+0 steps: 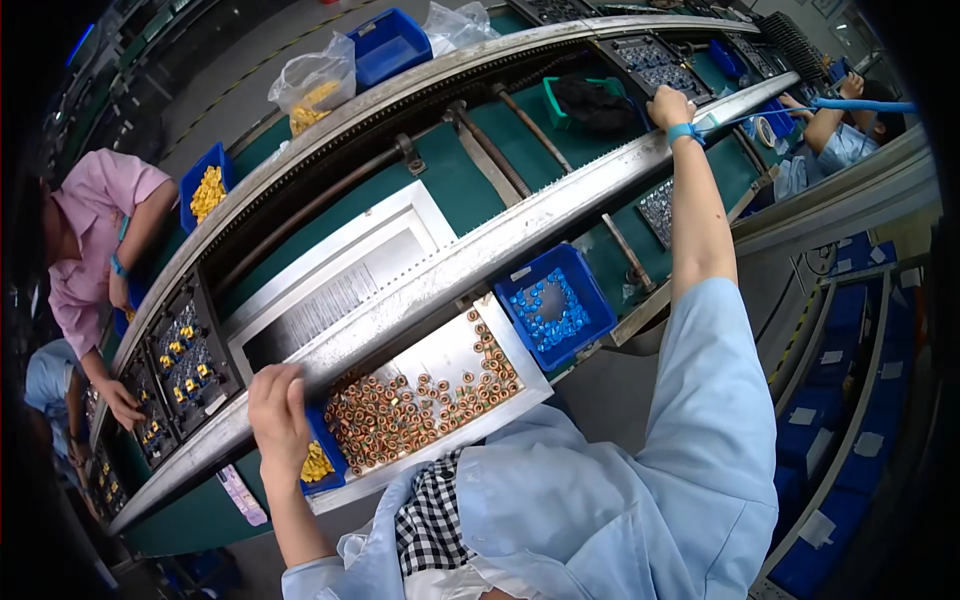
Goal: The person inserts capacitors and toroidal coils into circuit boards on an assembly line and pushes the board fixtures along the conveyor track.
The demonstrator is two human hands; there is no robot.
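Observation:
My left hand (278, 415) is over the near metal rail, its fingers loosely stretched with nothing visible in them. Beside it a white-framed tray (530, 398) holds many small copper-coloured ring-shaped coils (385, 420). A blue bin of yellow parts (316, 463) sits by my left wrist, partly hidden. My right arm reaches far across to the right. There my right hand (670, 106), with a blue wrist strap (685, 132), is closed at the near edge of a black tray (655, 65) filled with small dark parts. What its fingers grip is hidden.
A blue bin of blue parts (555, 305) stands right of the coils. Across the line runs a long metal rail (480, 250). A framed printed sheet (340, 290) lies beyond it. A co-worker's hand (122, 405) touches black trays (185, 360) at left. Another person sits far right.

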